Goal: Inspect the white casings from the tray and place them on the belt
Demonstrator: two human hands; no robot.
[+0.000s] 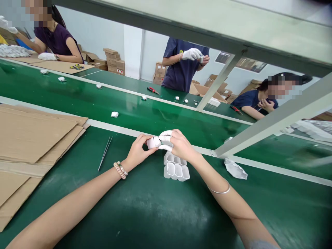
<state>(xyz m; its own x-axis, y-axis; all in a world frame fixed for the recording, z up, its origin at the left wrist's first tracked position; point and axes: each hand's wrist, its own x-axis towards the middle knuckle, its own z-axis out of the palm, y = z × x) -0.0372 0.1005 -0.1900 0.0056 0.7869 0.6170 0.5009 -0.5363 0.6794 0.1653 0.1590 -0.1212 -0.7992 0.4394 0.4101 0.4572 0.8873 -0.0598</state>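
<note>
My left hand grips a small white plastic cup, lying on its side with its mouth toward the right. White covers sit on several fingertips of my right hand. Those fingers are closed on a small white piece at the cup's mouth; a thin dark line shows along it. How deep it sits in the cup I cannot tell. Just below my right hand, several white open-topped cups stand close together in two rows. Metal tweezers lie on the green table left of my left hand.
Stacked cardboard sheets cover the table's left side. A crumpled white thing lies at right by a slanted metal post. Small white pieces sit on the green belt beyond a pale rail. Across it are three people, one wearing a purple shirt.
</note>
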